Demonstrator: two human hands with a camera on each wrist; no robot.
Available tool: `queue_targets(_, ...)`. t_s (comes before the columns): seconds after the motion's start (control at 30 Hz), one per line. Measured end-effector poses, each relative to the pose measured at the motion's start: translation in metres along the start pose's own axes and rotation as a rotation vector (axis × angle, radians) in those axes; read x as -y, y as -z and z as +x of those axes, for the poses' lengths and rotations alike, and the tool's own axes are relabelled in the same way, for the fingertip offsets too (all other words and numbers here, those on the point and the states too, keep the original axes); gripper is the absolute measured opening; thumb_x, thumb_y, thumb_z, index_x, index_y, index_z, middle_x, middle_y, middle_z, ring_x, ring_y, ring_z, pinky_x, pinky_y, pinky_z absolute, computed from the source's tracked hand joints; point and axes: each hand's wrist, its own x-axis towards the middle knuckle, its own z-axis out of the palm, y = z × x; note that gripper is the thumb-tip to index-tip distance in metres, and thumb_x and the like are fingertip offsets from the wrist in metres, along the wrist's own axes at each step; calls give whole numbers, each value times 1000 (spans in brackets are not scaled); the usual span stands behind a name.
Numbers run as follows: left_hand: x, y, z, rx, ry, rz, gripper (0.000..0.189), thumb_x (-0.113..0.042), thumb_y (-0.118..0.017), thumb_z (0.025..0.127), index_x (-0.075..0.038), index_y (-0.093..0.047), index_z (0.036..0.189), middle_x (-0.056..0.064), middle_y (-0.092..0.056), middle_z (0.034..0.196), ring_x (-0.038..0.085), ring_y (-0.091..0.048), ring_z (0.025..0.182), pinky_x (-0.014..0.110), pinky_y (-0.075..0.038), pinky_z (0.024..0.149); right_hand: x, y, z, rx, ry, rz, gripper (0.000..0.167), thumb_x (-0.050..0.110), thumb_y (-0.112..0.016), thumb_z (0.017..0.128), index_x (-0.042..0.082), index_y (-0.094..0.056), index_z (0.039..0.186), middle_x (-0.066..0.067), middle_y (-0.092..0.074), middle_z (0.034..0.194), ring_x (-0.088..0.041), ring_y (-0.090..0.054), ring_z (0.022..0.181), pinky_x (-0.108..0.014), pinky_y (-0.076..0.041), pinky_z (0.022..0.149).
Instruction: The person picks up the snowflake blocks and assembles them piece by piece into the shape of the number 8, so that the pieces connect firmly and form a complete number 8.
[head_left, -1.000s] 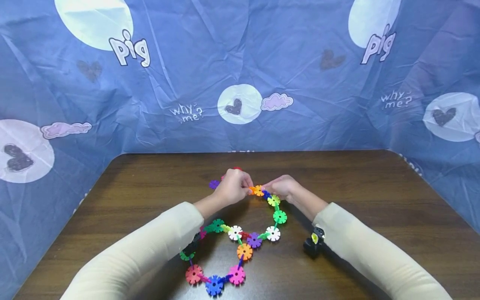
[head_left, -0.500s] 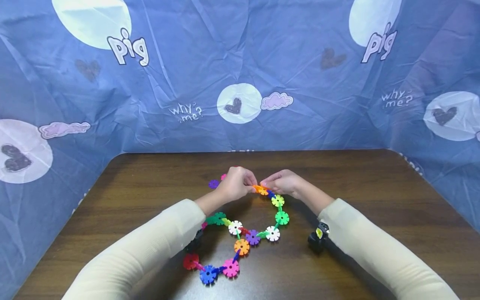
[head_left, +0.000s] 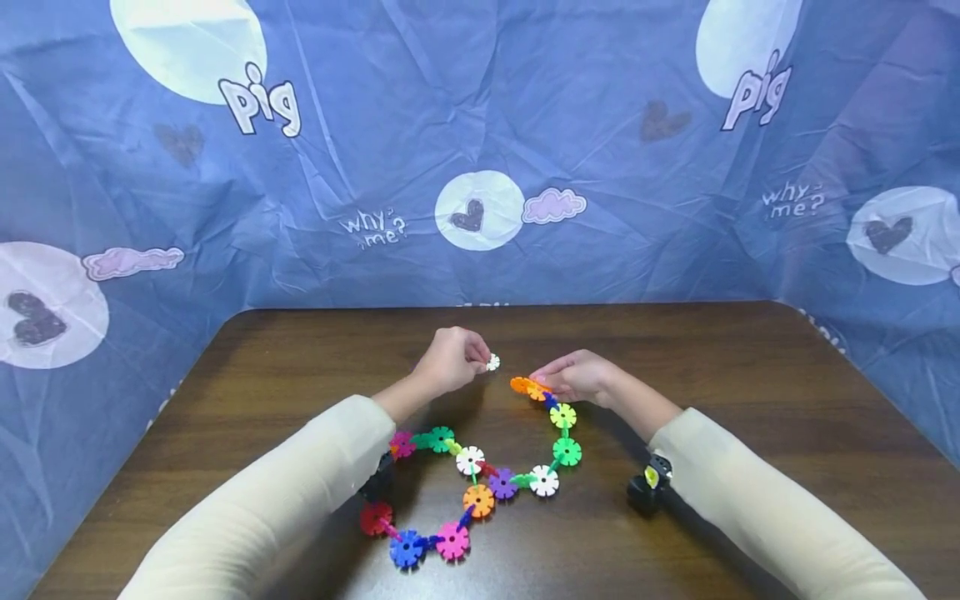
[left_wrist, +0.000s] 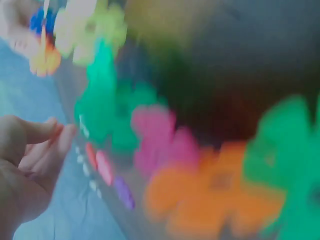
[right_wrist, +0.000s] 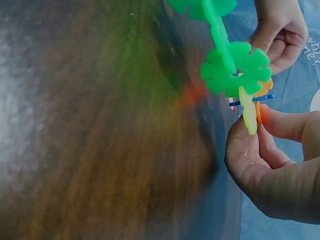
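My left hand (head_left: 452,360) is over the back middle of the table, its fingertips at a small white flower-shaped disc (head_left: 492,362). In the blurred left wrist view that hand's fingers (left_wrist: 64,137) reach toward the disc without visibly gripping it; whether they touch it I cannot tell. My right hand (head_left: 585,377) pinches orange flower-shaped discs (head_left: 531,387) at the free end of a chain of linked discs. In the right wrist view thumb and fingers grip an orange edge below a green disc (right_wrist: 236,70). The chain curves toward me through yellow, green, white and purple discs.
A second loop of the chain, with a blue disc (head_left: 407,548), lies near my left sleeve, which covers part of it. Loose red, pink and purple (left_wrist: 124,192) discs lie beyond my left hand. The brown table (head_left: 712,367) ends at a blue cloth backdrop (head_left: 600,275).
My left hand has let go of the orange discs and moved left, exposing the white disc. My right hand keeps the chain end, now slightly farther right and nearer me. The near loop shifted left.
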Motion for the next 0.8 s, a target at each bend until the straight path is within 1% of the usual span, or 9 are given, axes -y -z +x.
queue_targets(0.13, 3, 17, 8, 9, 67, 101, 6, 1, -73, 76, 0, -73, 82, 12, -75, 80, 17, -70, 72, 23, -55, 66, -3, 2, -2, -7, 5, 9, 35, 13, -58, 96, -4, -59, 126, -9, -68, 113, -7, -62, 82, -21, -55, 78)
queue_targets(0.3, 1, 30, 24, 97, 103, 216, 9, -7, -77, 75, -4, -75, 83, 8, -76, 84, 16, -67, 78, 27, -54, 80, -5, 5, -3, -21, 13, 6, 35, 14, -58, 96, -4, -59, 126, -12, -68, 116, -8, -62, 84, -25, -55, 84)
queue_targets(0.37, 3, 27, 35, 149, 110, 249, 11, -10, -78, 75, -6, -76, 85, 7, -77, 87, 17, -67, 84, 30, -54, 87, -5, 5, -3, -20, 16, 3, 35, 14, -58, 96, -5, -59, 126, -15, -66, 121, -8, -63, 86, -29, -55, 90)
queue_targets(0.47, 13, 15, 57, 238, 102, 299, 14, -16, -82, 73, -10, -77, 85, 2, -77, 87, 18, -68, 89, 30, -53, 90, -6, 5, -2, -15, 8, 6, 35, 13, -57, 96, -4, -58, 127, -16, -64, 126, -8, -64, 88, -34, -53, 97)
queue_targets(0.5, 22, 7, 67, 237, 49, 304, 15, -21, -85, 69, -14, -77, 80, -2, -76, 81, 16, -67, 83, 26, -53, 83, -7, 5, -1, -11, 3, 7, 35, 13, -57, 96, -4, -58, 127, -17, -63, 127, -8, -64, 89, -35, -52, 98)
queue_targets(0.6, 26, -8, 86, 316, 61, 353, 19, -25, -88, 66, -16, -77, 78, -6, -74, 78, 14, -65, 81, 23, -53, 79, -7, 4, 0, -10, -7, 14, 35, 12, -57, 96, -4, -58, 127, -17, -62, 128, -8, -64, 89, -37, -51, 100)
queue_targets(0.7, 16, -15, 91, 360, 114, 429, 17, -24, -86, 68, -13, -76, 77, -3, -70, 77, 13, -60, 77, 23, -54, 77, -5, 3, 1, -9, -11, 15, 35, 14, -57, 96, -4, -58, 127, -17, -62, 130, -8, -64, 92, -40, -49, 104)
queue_targets(0.73, 4, -12, 87, 391, 174, 473, 14, -20, -83, 72, -10, -76, 79, 0, -70, 80, 14, -60, 79, 25, -55, 82, -5, 2, 1, -13, -16, 19, 35, 14, -58, 96, -3, -59, 127, -17, -62, 130, -9, -65, 93, -41, -48, 104)
queue_targets(0.8, -6, -10, 80, 376, 201, 529, 11, -16, -81, 73, -8, -75, 77, 1, -67, 80, 14, -55, 77, 25, -55, 82, -3, 1, 2, -19, -27, 23, 35, 15, -59, 96, -2, -59, 126, -16, -62, 129, -10, -65, 94, -41, -48, 105)
